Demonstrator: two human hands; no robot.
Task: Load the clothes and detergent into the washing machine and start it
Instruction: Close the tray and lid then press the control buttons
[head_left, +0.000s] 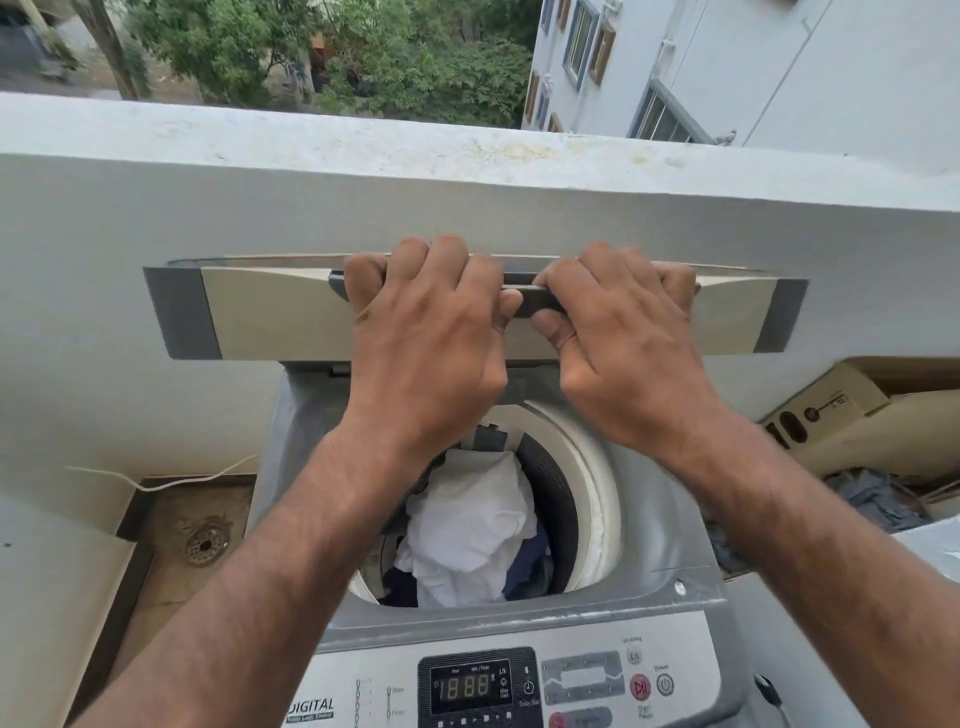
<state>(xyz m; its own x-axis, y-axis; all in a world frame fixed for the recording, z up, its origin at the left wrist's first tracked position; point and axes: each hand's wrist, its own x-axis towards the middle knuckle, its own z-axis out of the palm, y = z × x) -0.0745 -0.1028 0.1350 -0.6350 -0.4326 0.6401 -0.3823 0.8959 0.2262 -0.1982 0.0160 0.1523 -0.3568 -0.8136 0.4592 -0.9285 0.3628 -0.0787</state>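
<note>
Hands met on the raised lid (270, 312) at the centre of the frame. The left hand (431, 332) had its fingers (415, 254) curled over the lid's top edge, thumb against the dark handle (524, 304), closed tight on it. The right hand (628, 343) gripped just beside it, fingers hooked over the same edge and thumb tucked under the handle; the two hands nearly touched. The lid stood upright, seen edge-on, in front of the grey parapet wall (156, 208).

Below the hands, the washer (670, 519) was open. Its drum (556, 493) held clothes: a white garment (467, 525) lay on top, with dark blue cloth (524, 577) showing under it at the lower right and lower left. No detergent could be made out.

At the bottom of the frame the control panel (587, 680) showed a lit display (465, 687) reading 1888, with a red start button (640, 687) and a power button (665, 684) to its right.

A floor drain (206, 544) sat at lower left, with a thin white cable (171, 483) above it. Cardboard boxes (831, 410) lay at right. Trees (363, 52) filled the top of the frame, and a building (727, 67) rose at upper right.
</note>
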